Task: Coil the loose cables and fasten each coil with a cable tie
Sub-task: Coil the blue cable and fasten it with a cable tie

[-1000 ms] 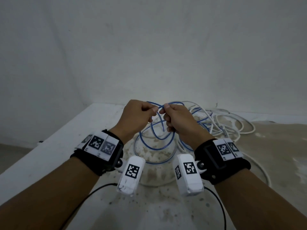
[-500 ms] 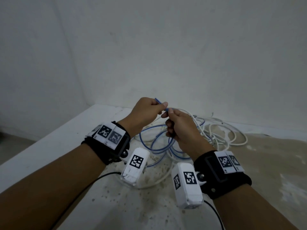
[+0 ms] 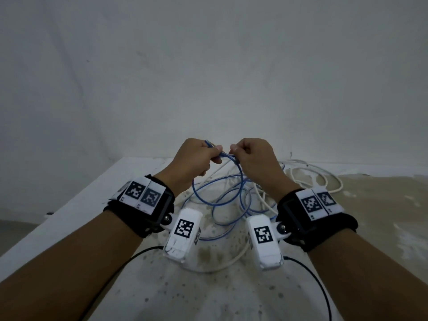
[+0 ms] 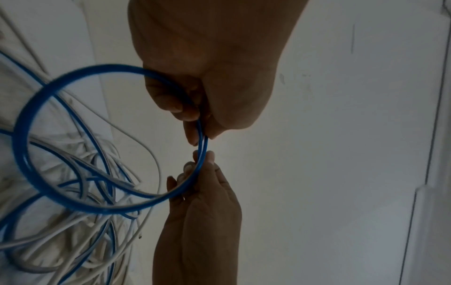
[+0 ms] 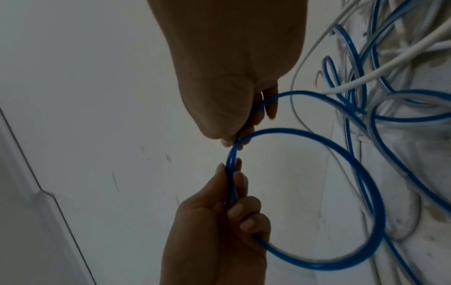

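Observation:
Above the table, both hands hold a thin blue cable [image 3: 240, 181]. My left hand [image 3: 216, 154] pinches two strands of it, with the cable's end sticking up past the thumb. My right hand [image 3: 234, 155] pinches the same strands a finger's width to the right. One round loop [image 4: 22, 144] hangs below the hands, and the rest of the blue cable trails down onto the table. The right wrist view shows the loop [image 5: 366, 192] running from my right hand [image 5: 234, 142] round to my left hand [image 5: 231, 173]. I see no cable tie.
A long white cable [image 3: 312, 172] lies tangled with the blue one on the stained white table [image 3: 92, 205], behind and below the hands. A pale wall [image 3: 208, 66] stands close behind. The table's left edge [image 3: 58, 216] runs diagonally.
The hands have drawn slightly apart and risen a little. The bunch of blue loops has dropped to one hanging loop, and the cable's end now shows above the left thumb.

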Motion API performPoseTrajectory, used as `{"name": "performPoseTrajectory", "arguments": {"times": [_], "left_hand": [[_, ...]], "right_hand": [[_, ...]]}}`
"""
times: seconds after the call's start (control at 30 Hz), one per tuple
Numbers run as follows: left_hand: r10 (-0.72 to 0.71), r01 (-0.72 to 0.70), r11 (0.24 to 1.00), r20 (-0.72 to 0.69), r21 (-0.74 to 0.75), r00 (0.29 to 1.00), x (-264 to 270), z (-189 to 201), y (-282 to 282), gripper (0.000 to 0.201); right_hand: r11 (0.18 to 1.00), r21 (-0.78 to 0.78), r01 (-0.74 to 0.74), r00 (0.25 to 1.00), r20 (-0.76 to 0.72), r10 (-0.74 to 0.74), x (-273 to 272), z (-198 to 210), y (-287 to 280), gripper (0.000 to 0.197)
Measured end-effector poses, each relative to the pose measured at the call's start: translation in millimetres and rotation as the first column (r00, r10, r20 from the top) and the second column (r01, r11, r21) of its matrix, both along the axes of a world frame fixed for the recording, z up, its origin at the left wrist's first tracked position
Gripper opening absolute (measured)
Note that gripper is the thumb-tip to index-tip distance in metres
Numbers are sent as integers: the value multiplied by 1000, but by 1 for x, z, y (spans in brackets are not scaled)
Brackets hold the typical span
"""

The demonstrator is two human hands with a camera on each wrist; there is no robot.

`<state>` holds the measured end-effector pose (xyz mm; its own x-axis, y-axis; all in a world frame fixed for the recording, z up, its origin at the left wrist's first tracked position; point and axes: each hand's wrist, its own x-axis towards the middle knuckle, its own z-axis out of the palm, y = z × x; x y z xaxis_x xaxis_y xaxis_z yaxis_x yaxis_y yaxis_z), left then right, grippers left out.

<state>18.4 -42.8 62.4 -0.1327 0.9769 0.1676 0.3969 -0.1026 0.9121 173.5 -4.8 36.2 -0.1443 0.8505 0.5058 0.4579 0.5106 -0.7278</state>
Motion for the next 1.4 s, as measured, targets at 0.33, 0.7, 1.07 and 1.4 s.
{"name": "performPoseTrajectory", "arguments": {"times": [0.33, 0.7, 1.07, 1.4], "left_hand": [[-48, 47, 998, -12, -36, 999, -36, 1, -17, 21], [-36, 33, 999, -73, -36, 997, -42, 4, -25, 26], [-91, 93, 995, -50, 47, 995, -29, 15, -20, 28], [-31, 25, 985, 32, 168, 999, -33, 9, -29, 35]], "right_hand": [[960, -201, -196, 979, 16, 203, -24, 10, -28, 41], [945, -241, -222, 975, -27, 222, -25, 18, -32, 39], [689, -528, -496, 866, -357, 351, -10, 30, -35, 30], [712, -473, -519, 808, -545, 226, -6, 30, -32, 28]]}}
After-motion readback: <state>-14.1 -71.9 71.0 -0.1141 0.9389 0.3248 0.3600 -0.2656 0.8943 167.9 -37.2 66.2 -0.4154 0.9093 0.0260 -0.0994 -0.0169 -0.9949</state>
